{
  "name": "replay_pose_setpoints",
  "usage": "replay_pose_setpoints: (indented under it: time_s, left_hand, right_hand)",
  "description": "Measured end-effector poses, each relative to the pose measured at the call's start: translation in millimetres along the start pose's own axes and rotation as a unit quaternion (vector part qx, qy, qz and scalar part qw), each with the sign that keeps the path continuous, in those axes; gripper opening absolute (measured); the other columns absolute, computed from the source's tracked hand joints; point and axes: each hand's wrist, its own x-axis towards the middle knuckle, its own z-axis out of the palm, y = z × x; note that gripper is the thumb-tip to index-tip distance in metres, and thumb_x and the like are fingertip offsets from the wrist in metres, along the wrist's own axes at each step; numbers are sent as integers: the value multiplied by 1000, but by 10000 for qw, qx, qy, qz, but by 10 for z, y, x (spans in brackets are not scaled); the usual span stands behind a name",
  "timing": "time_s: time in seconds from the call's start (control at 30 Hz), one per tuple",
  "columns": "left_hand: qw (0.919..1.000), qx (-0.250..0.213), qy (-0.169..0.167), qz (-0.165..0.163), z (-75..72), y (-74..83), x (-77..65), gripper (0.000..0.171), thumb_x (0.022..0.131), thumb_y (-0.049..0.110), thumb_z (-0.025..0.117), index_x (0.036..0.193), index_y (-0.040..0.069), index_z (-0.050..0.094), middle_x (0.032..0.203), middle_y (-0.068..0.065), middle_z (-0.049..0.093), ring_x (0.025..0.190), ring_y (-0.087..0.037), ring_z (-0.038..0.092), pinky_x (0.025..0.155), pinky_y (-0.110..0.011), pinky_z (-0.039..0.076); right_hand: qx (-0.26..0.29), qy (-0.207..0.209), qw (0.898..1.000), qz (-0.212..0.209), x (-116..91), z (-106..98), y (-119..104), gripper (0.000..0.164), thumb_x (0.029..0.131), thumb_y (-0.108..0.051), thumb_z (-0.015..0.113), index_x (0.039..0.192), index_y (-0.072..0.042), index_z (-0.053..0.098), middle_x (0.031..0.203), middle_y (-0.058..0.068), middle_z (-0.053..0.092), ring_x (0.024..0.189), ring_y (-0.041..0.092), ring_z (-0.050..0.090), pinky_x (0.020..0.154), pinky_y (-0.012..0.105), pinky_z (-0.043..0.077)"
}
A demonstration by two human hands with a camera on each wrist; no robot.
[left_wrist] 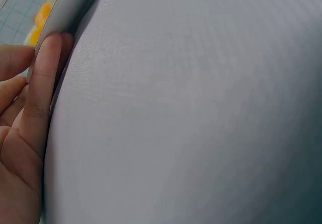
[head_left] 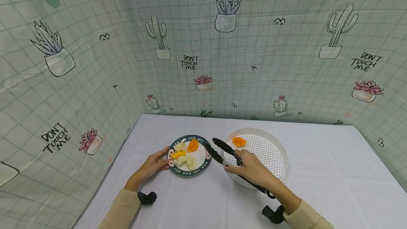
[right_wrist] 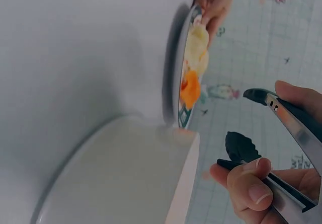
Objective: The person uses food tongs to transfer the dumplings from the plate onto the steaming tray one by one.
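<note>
My left hand [head_left: 152, 166] grips the left rim of a round plate [head_left: 199, 155], thumb at the top edge and fingers under it in the left wrist view. The plate has a green lettered border. On it lie an orange piece [head_left: 192, 145], a yellow piece [head_left: 178, 154] and several pale, thin, curled pieces [head_left: 190, 162]. My right hand [head_left: 252, 169] holds black-tipped metal tongs [right_wrist: 297, 128], their arms spread apart with nothing between the tips. Those tips point toward the plate, over the near-left rim of a white round tray [head_left: 284, 151].
Inside the tray is a perforated white insert [head_left: 265, 151], with one orange piece [head_left: 239, 141] near its far left edge. A white cloth covers the table [head_left: 324, 172]. Behind and to the left hangs a grid-patterned curtain [head_left: 254, 45] with cactus drawings.
</note>
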Motion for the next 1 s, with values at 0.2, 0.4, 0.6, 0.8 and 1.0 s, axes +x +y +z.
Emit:
replay_pose_setpoints:
  time_s: [0.2,0.4,0.6,0.8,1.0]
  left_hand:
    - [10000,-25,-1,-17,1,12,-5,62,102,4,52,157,0,23,161,-26,16,109,-18,61,86,-24,56]
    - [10000,40,60,-50,0,-5,20,62,102,4,52,157,1,23,162,-24,15,110,-16,61,88,-25,55]
    - [10000,-59,-2,-37,-3,-6,35,62,102,2,51,157,0,23,162,-25,14,108,-13,61,88,-25,55]
    - [9999,-92,-45,9,0,11,17,62,102,1,50,157,-1,21,161,-26,15,109,-16,61,88,-25,56]
    - [10000,-64,-15,7,7,15,-6,62,102,3,51,157,-1,22,161,-25,15,111,-18,61,87,-24,56]
  right_hand:
    - [92,-107,9998,-104,20,178,-84,59,84,-36,79,119,9,62,97,16,65,88,26,58,70,38,54]
    - [44,-195,9998,-6,40,340,-141,69,81,-33,82,128,12,58,112,22,65,94,28,56,76,43,52]
    - [-74,-358,9993,-72,84,473,-136,56,80,-32,83,113,9,63,79,11,55,75,20,46,56,29,38]
    - [-239,-461,9986,76,117,575,-139,69,78,-37,84,118,14,60,85,13,57,77,22,47,58,32,42]
    - [-396,-604,9967,374,146,644,-181,88,76,-40,85,132,19,51,119,31,60,104,36,58,87,51,54]
